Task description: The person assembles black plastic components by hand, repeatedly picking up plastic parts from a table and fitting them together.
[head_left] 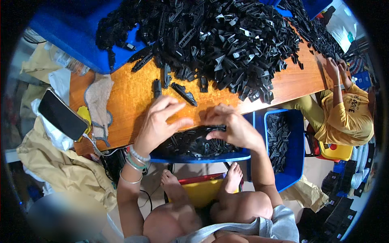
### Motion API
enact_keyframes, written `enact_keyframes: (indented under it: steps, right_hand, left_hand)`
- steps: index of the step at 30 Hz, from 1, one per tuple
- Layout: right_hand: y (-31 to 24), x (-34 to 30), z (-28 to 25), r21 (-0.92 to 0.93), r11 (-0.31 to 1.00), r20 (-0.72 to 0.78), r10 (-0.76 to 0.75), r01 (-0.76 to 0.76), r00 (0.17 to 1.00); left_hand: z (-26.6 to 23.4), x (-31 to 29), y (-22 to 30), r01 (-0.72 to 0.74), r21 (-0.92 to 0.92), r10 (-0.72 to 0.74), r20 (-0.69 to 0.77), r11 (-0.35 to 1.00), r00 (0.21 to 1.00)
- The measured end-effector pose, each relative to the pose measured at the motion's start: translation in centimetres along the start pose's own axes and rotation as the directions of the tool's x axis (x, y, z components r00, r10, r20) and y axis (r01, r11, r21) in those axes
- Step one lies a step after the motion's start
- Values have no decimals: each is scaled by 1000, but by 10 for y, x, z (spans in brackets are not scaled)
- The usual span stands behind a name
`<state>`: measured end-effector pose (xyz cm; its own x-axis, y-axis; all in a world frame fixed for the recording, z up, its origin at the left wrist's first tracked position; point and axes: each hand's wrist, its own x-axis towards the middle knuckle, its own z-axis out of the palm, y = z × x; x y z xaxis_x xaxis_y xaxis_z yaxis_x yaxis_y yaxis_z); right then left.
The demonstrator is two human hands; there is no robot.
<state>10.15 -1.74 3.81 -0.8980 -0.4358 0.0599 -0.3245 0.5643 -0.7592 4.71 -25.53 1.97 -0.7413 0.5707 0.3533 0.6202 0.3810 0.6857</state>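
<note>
Head view: black pieces (184, 94) beyond left hand (159, 123), right hand (234, 127); right grip unclear.

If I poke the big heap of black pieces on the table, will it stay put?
Probably not: the heap looks like loose, separate pieces, so some might slide down. Each piece is probably light, being small and thin, and likely stiff, with crisp edges.

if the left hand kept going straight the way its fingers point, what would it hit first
Probably the loose black part lying slantwise on the wooden table, though the left hand may be high enough to pass over it.
</note>
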Motion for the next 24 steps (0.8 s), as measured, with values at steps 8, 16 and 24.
enact_keyframes:
  steps: [8, 16, 24]
  right_hand:
    - [30, 61, 28, -576, 774, -560, -138, -264, 817]
    - [6, 25, 25, 535, 844, -350, 165, 52, 922]
    - [23, 2, 8, 20, 994, -249, 112, -110, 962]
  left_hand:
    - [36, 19, 8, 81, 92, -68, -134, 992, 989]
    - [9, -5, 3, 2, 11, -2, -60, 1000, 998]
    - [10, -6, -2, 75, -25, -76, -25, 997, 997]
